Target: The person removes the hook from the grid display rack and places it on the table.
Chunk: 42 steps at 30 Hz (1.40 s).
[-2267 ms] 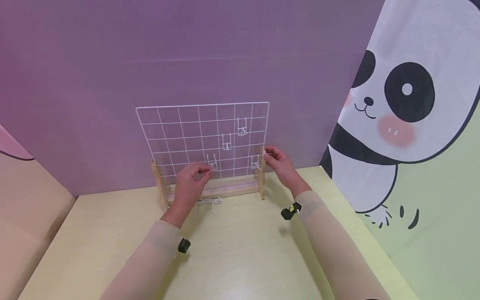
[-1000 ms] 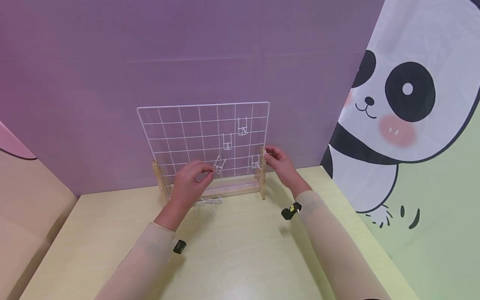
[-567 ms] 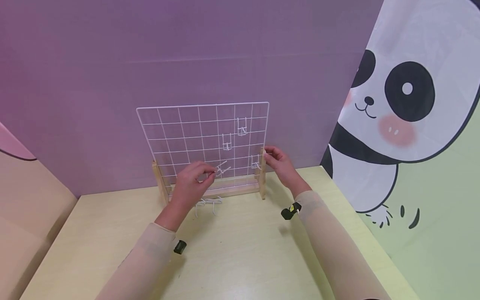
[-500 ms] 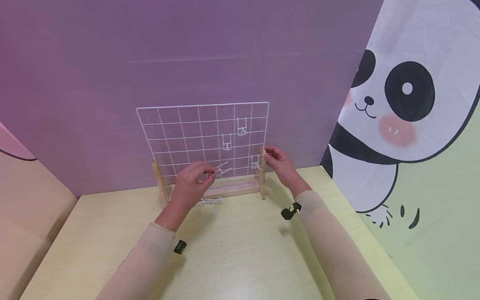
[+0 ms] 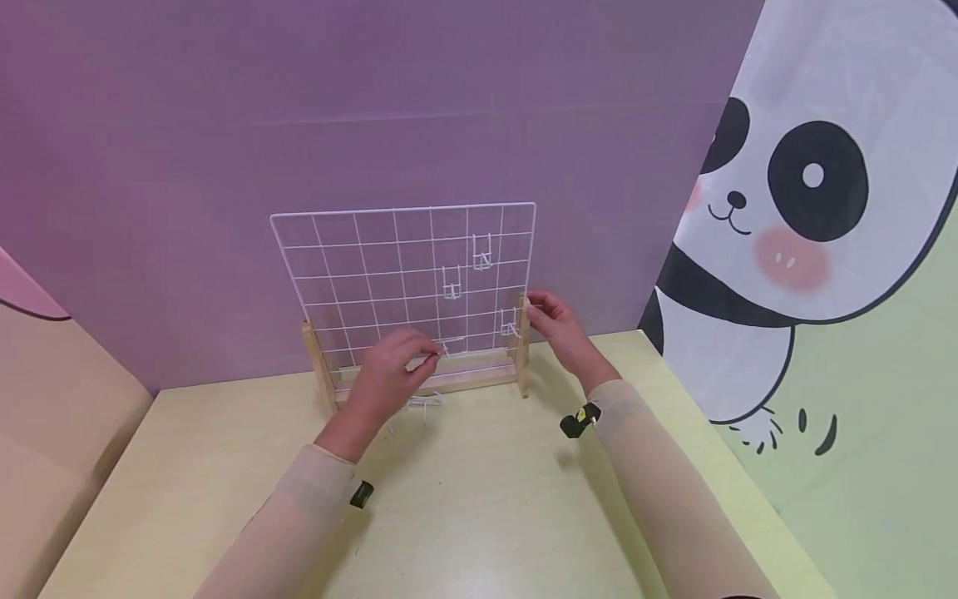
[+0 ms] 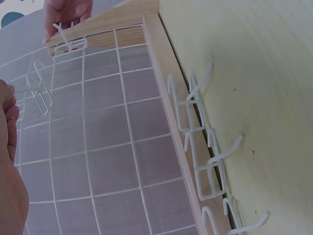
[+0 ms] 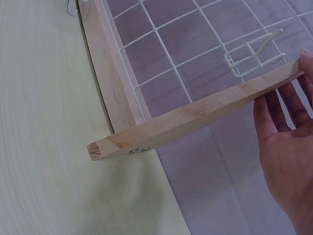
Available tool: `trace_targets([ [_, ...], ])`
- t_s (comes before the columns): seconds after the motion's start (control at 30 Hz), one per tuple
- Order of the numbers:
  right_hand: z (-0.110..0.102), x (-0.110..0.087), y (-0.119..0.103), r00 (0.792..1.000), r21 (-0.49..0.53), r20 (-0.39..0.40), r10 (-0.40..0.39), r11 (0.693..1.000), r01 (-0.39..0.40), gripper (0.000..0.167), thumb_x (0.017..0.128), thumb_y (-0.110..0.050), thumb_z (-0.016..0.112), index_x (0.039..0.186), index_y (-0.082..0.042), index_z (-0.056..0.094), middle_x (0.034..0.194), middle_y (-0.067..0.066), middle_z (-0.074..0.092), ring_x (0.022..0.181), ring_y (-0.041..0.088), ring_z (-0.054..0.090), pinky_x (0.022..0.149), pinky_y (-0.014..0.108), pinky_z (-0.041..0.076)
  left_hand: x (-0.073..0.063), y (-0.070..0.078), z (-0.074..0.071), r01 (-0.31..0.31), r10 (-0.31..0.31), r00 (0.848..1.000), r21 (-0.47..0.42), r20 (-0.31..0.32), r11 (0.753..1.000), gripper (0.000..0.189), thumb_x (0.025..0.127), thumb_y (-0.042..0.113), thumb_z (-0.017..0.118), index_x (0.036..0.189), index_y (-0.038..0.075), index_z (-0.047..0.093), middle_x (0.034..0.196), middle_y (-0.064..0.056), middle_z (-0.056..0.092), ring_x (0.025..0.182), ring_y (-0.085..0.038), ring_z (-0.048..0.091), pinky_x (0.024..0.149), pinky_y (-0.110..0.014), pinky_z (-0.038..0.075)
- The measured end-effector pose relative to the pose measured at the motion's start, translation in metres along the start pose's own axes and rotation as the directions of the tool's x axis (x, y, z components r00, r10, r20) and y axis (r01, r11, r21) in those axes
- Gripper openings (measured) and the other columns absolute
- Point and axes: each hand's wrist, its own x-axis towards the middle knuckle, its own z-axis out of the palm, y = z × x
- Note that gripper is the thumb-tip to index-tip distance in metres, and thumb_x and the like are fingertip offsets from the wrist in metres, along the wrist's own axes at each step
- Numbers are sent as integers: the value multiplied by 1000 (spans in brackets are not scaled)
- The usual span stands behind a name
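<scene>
A white wire grid panel (image 5: pixel 404 209) stands in a wooden stand (image 5: pixel 522 358) at the back of the table. My left hand (image 5: pixel 389 374) pinches a white wire hook (image 6: pixel 43 95) in front of the grid's lower middle. That hook is tilted, its prongs pointing to the right in the head view; whether it touches a grid wire I cannot tell. My right hand (image 5: pixel 565 333) grips the top of the stand's right post (image 7: pixel 195 110), thumb on one side and fingers on the other. Three hooks hang on the grid: an upper one (image 5: pixel 482 256), a middle one (image 5: pixel 451 289) and a lower right one (image 5: pixel 509 324).
Several loose white hooks (image 6: pixel 210 169) lie in a row along the stand's wooden base bar (image 6: pixel 168 107), partly behind my left hand in the head view. A purple backdrop (image 5: pixel 187 208) rises behind the table (image 5: pixel 464 499). A panda-printed wall (image 5: pixel 883 349) stands to the right.
My left hand has moved slightly right and down along the grid. The hook in it has turned from upright to nearly level, prongs to the right. My right hand stays on the post.
</scene>
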Motion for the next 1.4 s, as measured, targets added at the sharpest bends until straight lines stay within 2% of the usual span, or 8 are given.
trace_targets([
  [0.17, -1, 0, 1, 1000, -15, -4, -5, 1000, 5, 36, 114, -12, 62, 146, 6, 60, 122, -1, 71, 118, 13, 66, 123, 50, 45, -3, -3, 6, -33, 33, 999, 10, 14, 999, 18, 88, -6, 88, 100, 4, 81, 98, -6, 78, 94, -26, 75, 83, -41, 66],
  [0.47, -2, -1, -1, 1000, -26, 4, 6, 1000, -6, 36, 114, -14, 63, 146, 3, 61, 123, -1, 71, 122, 16, 65, 124, 48, 45, -10, -11, 16, -50, 46, 997, 57, 56, 997, 15, 89, -6, 88, 99, 3, 80, 97, -7, 78, 91, -26, 75, 81, -38, 67],
  [0.73, -2, -1, -3, 1000, -34, 3, 20, 999, -20, 36, 114, -15, 64, 146, 1, 62, 128, 5, 71, 126, 20, 64, 124, 46, 46, -21, -21, 25, 2, -12, 992, 80, 124, 997, 14, 90, -3, 88, 98, 5, 80, 95, -5, 77, 91, -25, 74, 85, -41, 66],
  [1.0, -2, 0, -2, 1000, -33, 3, 21, 999, -21, 36, 115, -15, 62, 147, 2, 61, 131, 7, 69, 128, 20, 63, 124, 47, 45, -27, -27, 31, 40, -50, 986, 67, 160, 997, 13, 92, -4, 86, 99, 6, 80, 98, -6, 78, 95, -27, 73, 86, -42, 65],
  [1.27, -1, -1, 0, 1000, -34, 0, 11, 999, -11, 35, 115, -15, 63, 145, 3, 61, 129, 6, 70, 125, 19, 65, 123, 46, 46, -33, -22, 42, 55, -67, 978, 65, 197, 996, 13, 91, -1, 88, 99, 6, 80, 97, -2, 76, 92, -23, 73, 85, -39, 65],
  [1.4, -2, 0, 0, 1000, -30, 5, 10, 1000, -10, 36, 115, -16, 63, 146, 2, 61, 130, 8, 70, 126, 21, 64, 124, 47, 46, -32, -19, 43, 74, -87, 973, 68, 214, 995, 13, 92, -1, 88, 100, 6, 80, 97, -2, 76, 93, -23, 74, 86, -39, 66],
])
